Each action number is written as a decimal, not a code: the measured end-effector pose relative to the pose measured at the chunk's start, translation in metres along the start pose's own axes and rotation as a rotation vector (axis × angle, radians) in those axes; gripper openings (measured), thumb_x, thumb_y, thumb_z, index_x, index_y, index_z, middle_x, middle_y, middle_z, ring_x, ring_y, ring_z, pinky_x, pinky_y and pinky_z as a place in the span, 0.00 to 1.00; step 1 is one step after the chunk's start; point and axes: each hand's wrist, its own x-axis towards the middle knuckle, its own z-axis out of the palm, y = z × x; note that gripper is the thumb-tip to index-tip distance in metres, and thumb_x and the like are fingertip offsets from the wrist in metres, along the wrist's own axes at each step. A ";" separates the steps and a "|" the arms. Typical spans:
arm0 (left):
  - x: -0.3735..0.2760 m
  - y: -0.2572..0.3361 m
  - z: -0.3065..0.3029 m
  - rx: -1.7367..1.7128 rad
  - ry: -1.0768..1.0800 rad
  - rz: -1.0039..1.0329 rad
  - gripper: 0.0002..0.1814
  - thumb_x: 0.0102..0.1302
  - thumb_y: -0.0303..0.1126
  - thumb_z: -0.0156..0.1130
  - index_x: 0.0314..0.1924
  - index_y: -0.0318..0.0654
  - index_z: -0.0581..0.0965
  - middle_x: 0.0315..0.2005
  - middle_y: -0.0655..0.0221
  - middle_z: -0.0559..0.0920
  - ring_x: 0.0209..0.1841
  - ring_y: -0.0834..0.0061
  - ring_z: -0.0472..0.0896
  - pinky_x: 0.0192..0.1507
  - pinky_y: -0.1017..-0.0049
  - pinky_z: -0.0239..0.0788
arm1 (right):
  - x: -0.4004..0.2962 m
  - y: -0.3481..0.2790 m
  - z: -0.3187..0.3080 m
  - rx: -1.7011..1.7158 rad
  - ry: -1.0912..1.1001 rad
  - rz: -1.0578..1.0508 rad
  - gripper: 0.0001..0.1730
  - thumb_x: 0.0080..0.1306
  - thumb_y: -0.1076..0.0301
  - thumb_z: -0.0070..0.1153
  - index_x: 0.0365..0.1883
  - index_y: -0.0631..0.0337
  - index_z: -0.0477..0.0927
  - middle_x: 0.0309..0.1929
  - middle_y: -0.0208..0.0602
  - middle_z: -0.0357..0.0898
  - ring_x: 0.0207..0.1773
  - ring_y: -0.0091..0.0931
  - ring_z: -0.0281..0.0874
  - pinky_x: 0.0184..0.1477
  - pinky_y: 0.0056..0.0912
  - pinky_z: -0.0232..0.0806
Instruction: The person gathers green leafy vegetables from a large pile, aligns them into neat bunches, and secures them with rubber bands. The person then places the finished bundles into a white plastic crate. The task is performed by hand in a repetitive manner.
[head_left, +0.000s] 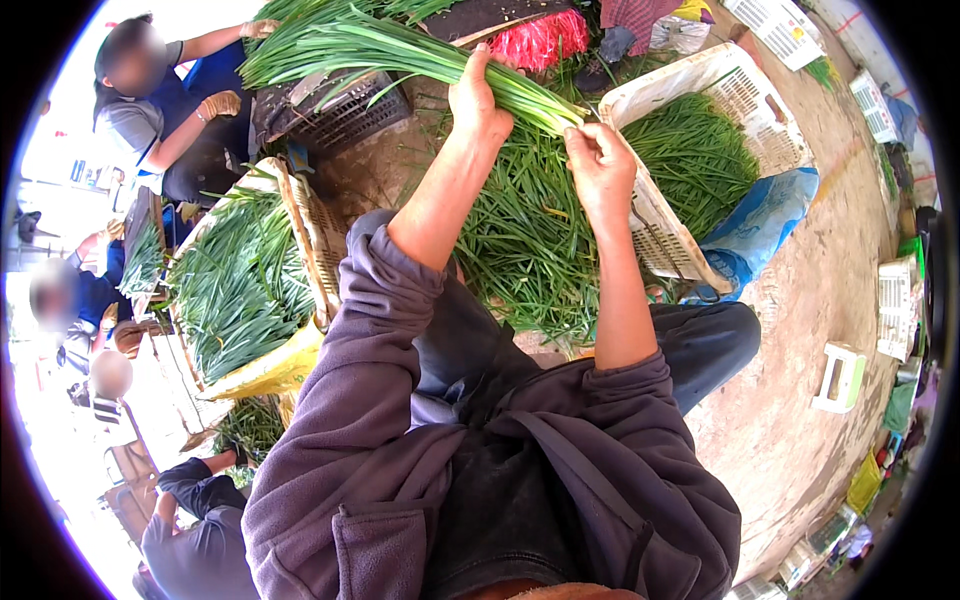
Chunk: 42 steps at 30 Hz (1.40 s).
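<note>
A long bunch of Chinese chives (420, 60) lies across my left hand (478, 101), gripped around its stem part with the thumb on top. The green leaf tips point to the upper left. At the pale stem ends, my right hand (600, 165) pinches with thumb and index finger; what exactly sits between those fingertips is too small to tell. Below both hands, a heap of loose chive leaves (525, 232) covers the floor between my legs. To the right, a white plastic crate (675, 240) holds more chives (686, 157).
At the left stands a crate (300, 232) of chives (240, 277) with a yellow sack (262, 360). Ahead are a dark crate (352, 105) and pink plastic strands (540, 39). A blue sack (765, 217) hangs by the right crate. Several people sit leftward; a stool (840, 377) stands right.
</note>
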 end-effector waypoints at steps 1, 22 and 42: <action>0.000 0.001 0.000 0.006 -0.003 0.000 0.09 0.71 0.35 0.61 0.39 0.38 0.74 0.29 0.69 0.78 0.35 0.68 0.79 0.49 0.58 0.76 | 0.002 0.000 -0.004 0.073 -0.047 0.081 0.07 0.68 0.70 0.63 0.37 0.65 0.80 0.27 0.33 0.83 0.27 0.18 0.79 0.29 0.23 0.73; 0.024 0.070 -0.025 -0.213 -0.062 0.075 0.07 0.69 0.35 0.61 0.35 0.42 0.73 0.28 0.72 0.78 0.35 0.70 0.77 0.47 0.63 0.74 | -0.040 0.068 -0.056 -0.493 -0.356 0.259 0.16 0.68 0.59 0.56 0.44 0.63 0.82 0.37 0.50 0.85 0.39 0.43 0.84 0.46 0.40 0.74; 0.007 0.051 0.006 -0.173 -0.153 0.054 0.07 0.67 0.32 0.63 0.36 0.41 0.73 0.28 0.72 0.76 0.34 0.72 0.74 0.46 0.65 0.73 | 0.029 -0.022 0.020 0.089 -0.105 0.049 0.07 0.65 0.71 0.65 0.37 0.62 0.81 0.30 0.32 0.84 0.30 0.19 0.80 0.36 0.25 0.72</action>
